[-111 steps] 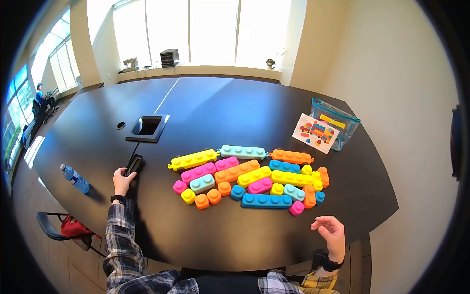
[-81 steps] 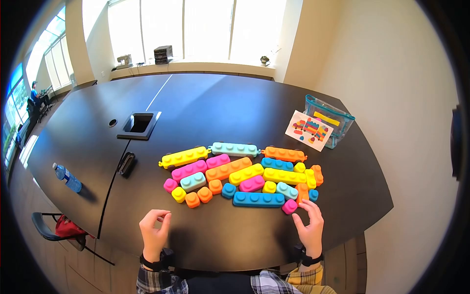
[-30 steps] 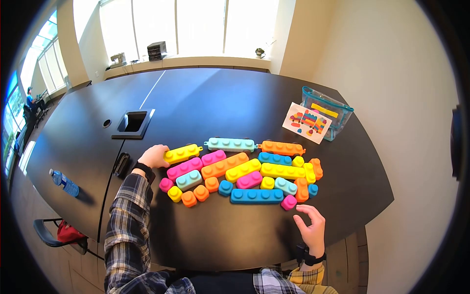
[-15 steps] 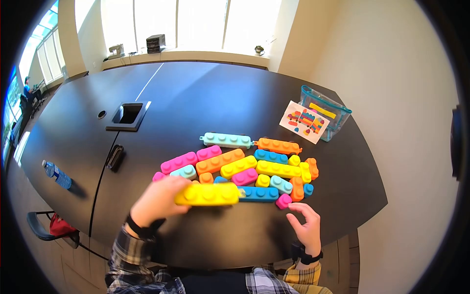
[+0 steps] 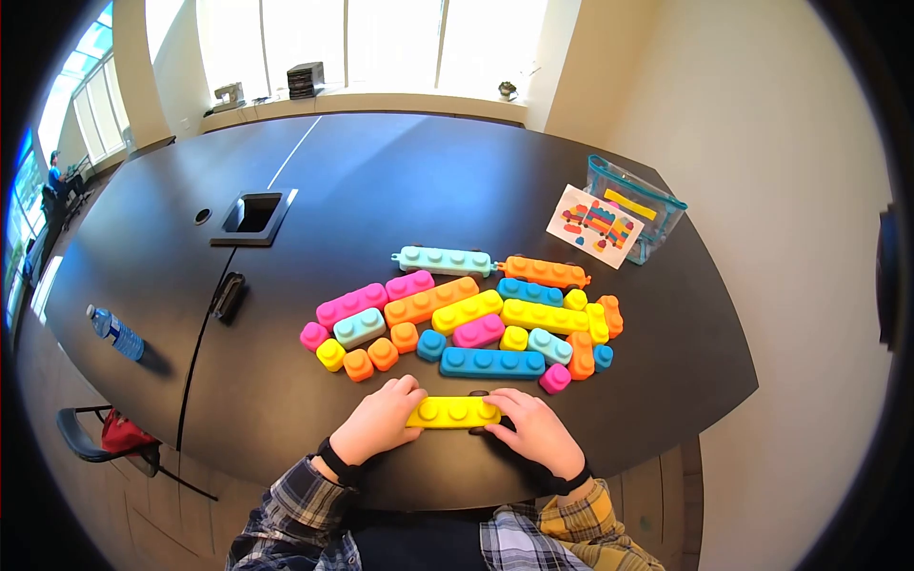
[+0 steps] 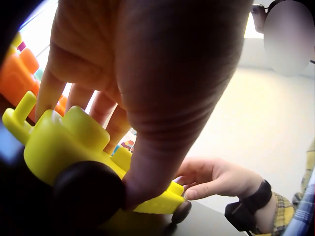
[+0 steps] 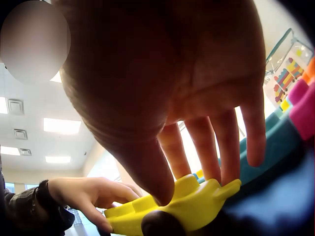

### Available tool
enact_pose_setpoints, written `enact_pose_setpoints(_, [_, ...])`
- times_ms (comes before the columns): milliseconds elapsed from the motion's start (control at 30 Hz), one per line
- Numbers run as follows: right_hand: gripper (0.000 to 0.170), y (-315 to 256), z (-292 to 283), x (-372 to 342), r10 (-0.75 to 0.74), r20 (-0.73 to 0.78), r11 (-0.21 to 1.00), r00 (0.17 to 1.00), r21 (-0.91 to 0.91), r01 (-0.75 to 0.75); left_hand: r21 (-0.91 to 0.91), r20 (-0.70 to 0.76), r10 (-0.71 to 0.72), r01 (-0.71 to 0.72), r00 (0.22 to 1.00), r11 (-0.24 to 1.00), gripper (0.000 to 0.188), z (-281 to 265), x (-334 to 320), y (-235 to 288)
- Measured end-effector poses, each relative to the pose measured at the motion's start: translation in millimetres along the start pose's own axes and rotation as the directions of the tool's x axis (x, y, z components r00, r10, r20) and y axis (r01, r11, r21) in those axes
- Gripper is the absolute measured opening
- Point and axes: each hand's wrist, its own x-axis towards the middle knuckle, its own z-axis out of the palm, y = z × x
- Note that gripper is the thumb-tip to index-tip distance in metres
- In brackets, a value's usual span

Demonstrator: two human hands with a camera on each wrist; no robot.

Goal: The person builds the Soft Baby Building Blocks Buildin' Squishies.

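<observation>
A yellow wheeled base (image 5: 457, 412) with studs lies level at the table's near side, in front of the blocks. My left hand (image 5: 383, 419) grips its left end, thumb on the near side and fingers on the far side. The right end is held the same way by my right hand (image 5: 539, 430). Black wheels show under the yellow base (image 6: 74, 142) in the left wrist view, and one in the right wrist view. Beyond it lie a blue four-stud block (image 5: 492, 363), a pink cube (image 5: 555, 379) and several other blocks.
Light blue (image 5: 445, 261) and orange (image 5: 544, 272) wheeled bases stand hooked together behind the blocks. A picture card (image 5: 595, 226) leans on a clear pouch (image 5: 657, 205) at the right back. A water bottle (image 5: 115, 333) and a black case (image 5: 228, 296) are on the left.
The yellow base has come from the left end of the wheeled row to the near side, carried by my left hand. My right hand has moved left and taken hold of its other end.
</observation>
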Motion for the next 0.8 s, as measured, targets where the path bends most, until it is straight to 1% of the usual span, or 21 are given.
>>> enact_pose_setpoints(33, [0.045,3.4,3.3,0.7,0.012,0.010,1.000,1.000,0.003,-0.012,0.002,-0.002,-0.004,0.004,1.000,1.000,0.052,1.9,-0.6,-1.1])
enact_pose_setpoints(100, [0.044,5.2,6.2,0.7,0.020,0.018,1.000,1.000,0.011,-0.020,-0.043,0.043,-0.033,0.035,0.999,0.998,0.064,3.9,-1.2,-2.2])
enact_pose_setpoints(133, [0.045,2.5,4.5,0.2,0.037,0.019,0.999,0.999,-0.004,-0.037,-0.039,0.042,-0.037,0.039,0.998,0.998,0.064,1.7,-3.0,-0.2])
enact_pose_setpoints(200, [0.045,-3.1,0.4,-1.1,0.052,0.022,0.999,0.998,-0.018,-0.051,0.033,-0.180,0.020,-0.014,0.983,0.999,0.079,-7.2,-8.9,7.5])
enact_pose_setpoints(233, [0.045,-6.2,-2.2,-2.6,0.061,-0.005,0.997,0.998,-0.049,-0.061,0.033,-0.180,0.019,-0.013,0.983,0.999,0.079,-11.7,-12.4,8.3])
enact_pose_setpoints(300, [0.046,-8.5,-3.6,-3.7,0.073,-0.032,0.994,0.997,-0.081,-0.075,-0.018,-0.080,-0.013,0.011,0.997,1.000,0.088,-19.4,-20.2,6.2])
enact_pose_setpoints(333, [0.046,-9.3,-3.4,-4.2,0.053,-0.033,0.994,0.998,-0.096,-0.056,-0.031,-0.074,-0.020,0.018,0.997,0.999,0.081,-18.6,-22.4,6.2])
enact_pose_setpoints(400, [0.045,-8.0,-1.0,-5.9,0.034,-0.032,0.993,0.999,-0.111,-0.038,-0.070,-0.057,-0.033,0.029,0.998,0.997,0.078,-9.4,-24.9,0.5])
enact_pose_setpoints(433, [0.044,-4.8,2.8,-6.2,0.040,-0.037,0.997,0.999,-0.072,-0.042,-0.103,-0.043,-0.044,0.040,0.998,0.994,0.074,-5.8,-26.1,-1.4])
enact_pose_setpoints(467, [0.042,-3.0,5.0,-5.2,0.045,-0.044,0.998,0.998,-0.033,-0.046,-0.126,-0.065,-0.045,0.037,0.997,0.991,0.067,-4.2,-26.5,0.4])
enact_pose_setpoints(500, [0.042,-3.4,4.8,-4.2,0.044,-0.048,0.998,0.998,-0.032,-0.046,-0.123,-0.065,-0.044,0.036,0.997,0.992,0.067,-3.6,-26.8,0.5])
enact_pose_setpoints(567, [0.038,-6.1,2.8,-3.6,0.104,-0.021,0.995,0.994,0.009,-0.103,-0.117,-0.058,-0.020,0.013,0.998,0.993,0.060,-2.2,-26.4,0.7])
enact_pose_setpoints(600, [0.038,-6.8,2.6,-3.6,0.105,-0.023,0.994,0.994,0.010,-0.105,-0.130,-0.070,-0.021,0.012,0.997,0.991,0.055,-1.1,-25.6,0.3])
enact_pose_setpoints(667, [0.035,-8.3,3.0,-3.4,0.075,-0.062,0.997,0.995,-0.029,-0.077,-0.133,-0.068,-0.017,0.008,0.998,0.991,0.056,0.2,-24.1,-1.1])
enact_pose_setpoints(800, [0.033,-11.7,1.9,-2.1,0.081,-0.075,0.996,0.994,-0.023,-0.083,-0.115,-0.061,-0.025,0.018,0.998,0.993,0.056,3.2,-24.0,1.6])
